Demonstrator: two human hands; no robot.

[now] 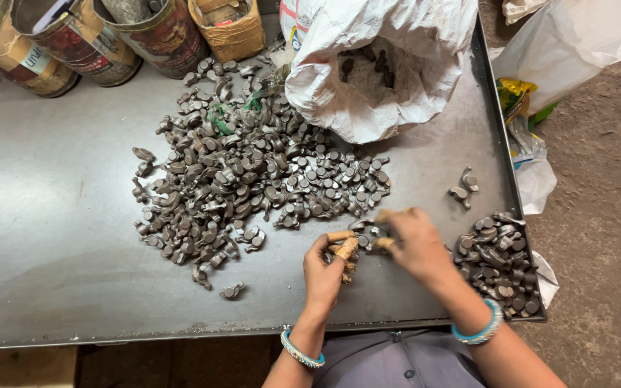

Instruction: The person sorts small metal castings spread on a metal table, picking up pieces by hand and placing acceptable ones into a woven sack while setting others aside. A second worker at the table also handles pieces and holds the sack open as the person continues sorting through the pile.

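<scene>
here we see the left hand [325,269] and right hand [415,241] closed together on a small metal part [369,236], just below the big pile [253,172]; right hand nearer.

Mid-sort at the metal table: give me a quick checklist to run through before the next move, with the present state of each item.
1. Both hands over the table: ok; left hand and right hand meet near the front edge.
2. Part in the grip: cannot tell; small metal parts sit between the fingers, blurred.
3. Finger wraps on: ok; tan wraps show on the left fingers.
4. Supply at hand: ok; big pile lies just beyond the hands.
5. Sorted pile on the table: not ok; it crowds the right front corner.
6. Sack stable: ok; it rests open at the back.
</scene>
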